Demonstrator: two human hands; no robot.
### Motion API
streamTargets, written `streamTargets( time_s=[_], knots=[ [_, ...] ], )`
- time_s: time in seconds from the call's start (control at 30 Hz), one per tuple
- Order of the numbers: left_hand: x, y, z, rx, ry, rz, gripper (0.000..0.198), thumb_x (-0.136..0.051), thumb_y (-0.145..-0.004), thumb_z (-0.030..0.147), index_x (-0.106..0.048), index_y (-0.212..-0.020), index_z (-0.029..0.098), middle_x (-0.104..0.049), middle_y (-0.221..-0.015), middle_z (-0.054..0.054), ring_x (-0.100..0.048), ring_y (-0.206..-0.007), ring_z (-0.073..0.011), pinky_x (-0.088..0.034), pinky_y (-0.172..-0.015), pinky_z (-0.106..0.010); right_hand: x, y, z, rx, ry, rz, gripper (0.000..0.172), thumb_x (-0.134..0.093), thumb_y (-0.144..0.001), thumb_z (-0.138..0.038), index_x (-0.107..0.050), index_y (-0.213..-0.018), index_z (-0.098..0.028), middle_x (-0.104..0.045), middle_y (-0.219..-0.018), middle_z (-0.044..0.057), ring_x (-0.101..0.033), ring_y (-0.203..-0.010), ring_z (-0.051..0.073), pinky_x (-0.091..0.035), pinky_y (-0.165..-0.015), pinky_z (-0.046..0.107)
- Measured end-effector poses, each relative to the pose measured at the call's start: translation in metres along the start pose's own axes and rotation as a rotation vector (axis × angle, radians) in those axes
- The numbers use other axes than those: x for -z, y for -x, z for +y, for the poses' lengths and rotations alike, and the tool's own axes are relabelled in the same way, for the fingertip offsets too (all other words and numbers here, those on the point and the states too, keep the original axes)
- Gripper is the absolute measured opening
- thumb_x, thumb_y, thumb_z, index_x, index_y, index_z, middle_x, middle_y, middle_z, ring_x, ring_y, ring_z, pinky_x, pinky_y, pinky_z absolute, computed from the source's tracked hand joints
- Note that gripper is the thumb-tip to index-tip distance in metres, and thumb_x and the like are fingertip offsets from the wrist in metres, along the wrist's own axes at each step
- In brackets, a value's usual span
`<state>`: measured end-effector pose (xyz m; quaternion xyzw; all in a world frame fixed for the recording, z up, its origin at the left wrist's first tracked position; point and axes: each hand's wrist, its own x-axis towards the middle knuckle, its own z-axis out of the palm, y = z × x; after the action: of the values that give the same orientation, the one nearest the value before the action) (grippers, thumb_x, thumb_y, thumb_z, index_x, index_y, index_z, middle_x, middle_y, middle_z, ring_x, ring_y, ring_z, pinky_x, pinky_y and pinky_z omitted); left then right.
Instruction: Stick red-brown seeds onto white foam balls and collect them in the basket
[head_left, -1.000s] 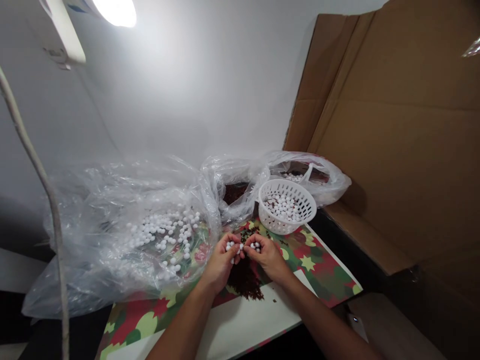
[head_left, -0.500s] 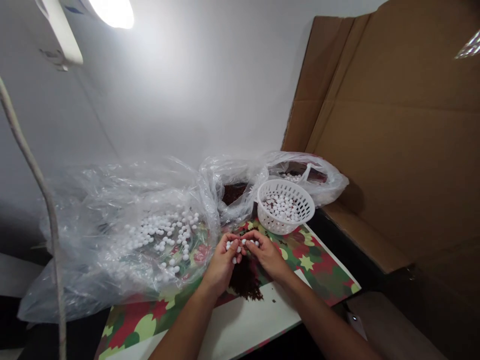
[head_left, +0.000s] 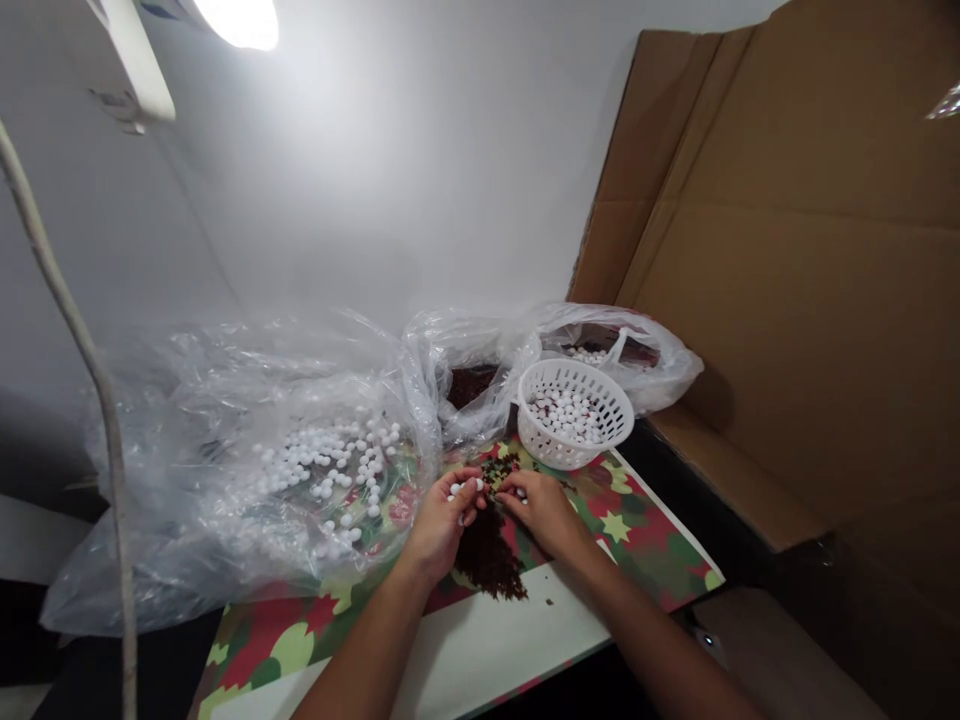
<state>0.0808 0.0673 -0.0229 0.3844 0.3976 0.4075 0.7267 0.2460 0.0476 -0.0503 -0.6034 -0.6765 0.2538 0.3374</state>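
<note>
My left hand [head_left: 442,520] is cupped and closed on several small white beads [head_left: 459,488]. My right hand [head_left: 541,508] is beside it, palm turned down, fingers pinched at a white bead over a heap of dark red-brown bits [head_left: 487,555]. Both hands hover over a board with a red and green star pattern [head_left: 637,530]. A white plastic basket [head_left: 576,412] with white beads in it stands just beyond my right hand.
A big clear plastic bag [head_left: 247,460] with many white beads lies at the left. Two smaller clear bags [head_left: 469,375] sit behind the basket, one with dark bits. A cardboard wall [head_left: 787,280] stands at the right. A lamp [head_left: 240,20] shines above.
My right hand has turned palm down and dropped toward the dark heap; the beads it showed before are mostly hidden. My left hand stays cupped on its beads.
</note>
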Motion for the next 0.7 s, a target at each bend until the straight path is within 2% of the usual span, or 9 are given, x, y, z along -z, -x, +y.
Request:
streamTargets(
  time_s=[0.17, 0.3, 0.4, 0.47, 0.57, 0.7],
  knots=[
    [0.001, -0.002, -0.001, 0.006, 0.004, 0.032, 0.045, -0.076, -0.064, 0.039, -0.061, -0.096, 0.011, -0.057, -0.079, -0.002, -0.046, -0.062, -0.003, -0.027, -0.048, -0.014, -0.017, -0.002, -0.001, -0.011, 0.237, 0.034, 0.012, -0.056, -0.084, -0.025, -0.065, -0.089, -0.018, -0.062, -0.09, 0.007, -0.055, -0.08, 0.016, -0.037, -0.068, 0.025],
    [0.002, -0.002, -0.002, 0.026, 0.003, 0.037, 0.042, -0.074, -0.067, 0.041, -0.059, -0.094, 0.013, -0.055, -0.076, 0.0, -0.044, -0.059, -0.0019, -0.028, -0.048, -0.013, -0.016, -0.002, 0.006, 0.005, 0.243, 0.04, 0.013, -0.051, -0.084, -0.019, -0.064, -0.086, -0.018, -0.061, -0.088, 0.006, -0.054, -0.077, 0.014, -0.036, -0.068, 0.024],
    [0.003, -0.001, -0.002, 0.022, 0.007, 0.025, 0.041, -0.074, -0.066, 0.04, -0.059, -0.094, 0.014, -0.054, -0.074, 0.001, -0.044, -0.058, -0.0019, -0.03, -0.05, -0.013, -0.007, -0.001, 0.006, 0.0, 0.074, 0.057, 0.014, -0.051, -0.082, -0.015, -0.065, -0.084, -0.016, -0.061, -0.087, 0.005, -0.054, -0.079, 0.012, -0.037, -0.072, 0.022],
    [0.003, -0.001, -0.002, 0.009, 0.001, 0.008, 0.041, -0.075, -0.066, 0.038, -0.06, -0.094, 0.014, -0.056, -0.077, 0.0, -0.046, -0.06, -0.0025, -0.032, -0.051, -0.013, 0.0, 0.0, 0.001, -0.03, -0.147, 0.069, 0.014, -0.054, -0.082, -0.021, -0.065, -0.084, -0.014, -0.062, -0.083, 0.004, -0.054, -0.078, 0.012, -0.038, -0.073, 0.022],
    [0.002, -0.001, -0.003, 0.008, -0.003, -0.001, 0.038, -0.076, -0.066, 0.036, -0.061, -0.091, 0.012, -0.056, -0.077, -0.001, -0.047, -0.061, -0.0029, -0.033, -0.053, -0.014, 0.009, 0.002, -0.009, -0.085, -0.469, 0.022, 0.025, -0.058, -0.081, -0.036, -0.064, -0.084, -0.012, -0.06, -0.077, 0.002, -0.05, -0.07, 0.01, -0.037, -0.066, 0.019],
    [0.002, -0.001, -0.004, 0.033, -0.005, -0.006, 0.037, -0.076, -0.065, 0.036, -0.061, -0.087, 0.011, -0.056, -0.074, -0.001, -0.047, -0.059, -0.003, -0.034, -0.053, -0.015, 0.01, 0.004, -0.018, -0.119, -0.637, -0.044, 0.033, -0.06, -0.078, -0.043, -0.06, -0.082, -0.011, -0.051, -0.067, -0.001, -0.038, -0.059, 0.006, -0.03, -0.056, 0.017]
  ],
)
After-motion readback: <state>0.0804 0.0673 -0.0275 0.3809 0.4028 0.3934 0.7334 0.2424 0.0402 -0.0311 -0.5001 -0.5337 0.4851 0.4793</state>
